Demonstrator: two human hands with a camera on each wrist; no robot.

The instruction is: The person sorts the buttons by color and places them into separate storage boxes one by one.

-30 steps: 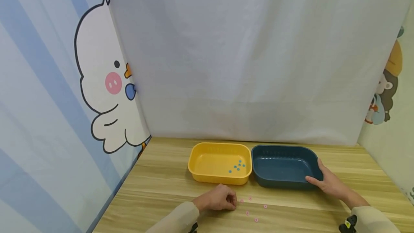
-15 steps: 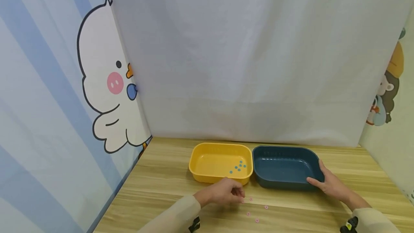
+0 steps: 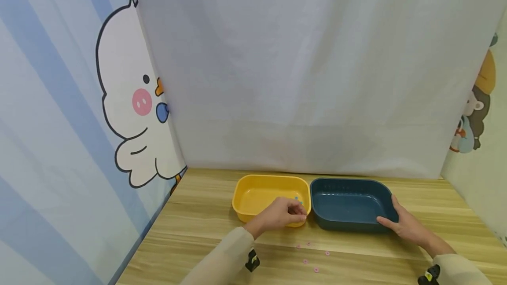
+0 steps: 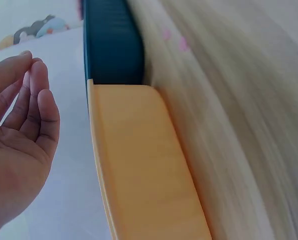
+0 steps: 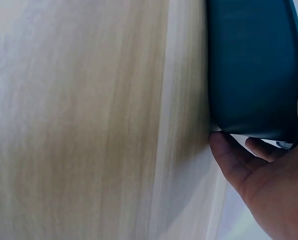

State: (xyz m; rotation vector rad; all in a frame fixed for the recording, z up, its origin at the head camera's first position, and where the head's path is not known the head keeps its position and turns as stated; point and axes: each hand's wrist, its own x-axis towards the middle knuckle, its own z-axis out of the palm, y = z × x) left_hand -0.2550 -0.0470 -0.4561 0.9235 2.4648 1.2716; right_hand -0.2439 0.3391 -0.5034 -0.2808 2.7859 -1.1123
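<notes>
My left hand (image 3: pixel 279 213) is raised over the front right part of the yellow plastic bin (image 3: pixel 253 219). Its thumb and fingertips meet in a pinch on a tiny bead, almost wholly hidden between them; the left wrist view shows these fingertips (image 4: pixel 25 54) above the rim. Some small blue ring beads (image 3: pixel 296 198) lie in the yellow bin, partly covered by the hand. My right hand (image 3: pixel 408 228) grips the right end of the dark blue bin (image 3: pixel 348 224), thumb at its front corner. Several pink ring beads (image 3: pixel 305 261) lie scattered on the table in front.
Both bins stand side by side on a wood-grain table (image 3: pixel 206 232). A white curtain (image 3: pixel 309 78) hangs behind them. Printed cloth walls with cartoon figures stand to the left and right.
My left hand has risen from the table beside the pink beads, moving right and forward to above the yellow bin's front edge. The right hand stays at the dark blue bin.
</notes>
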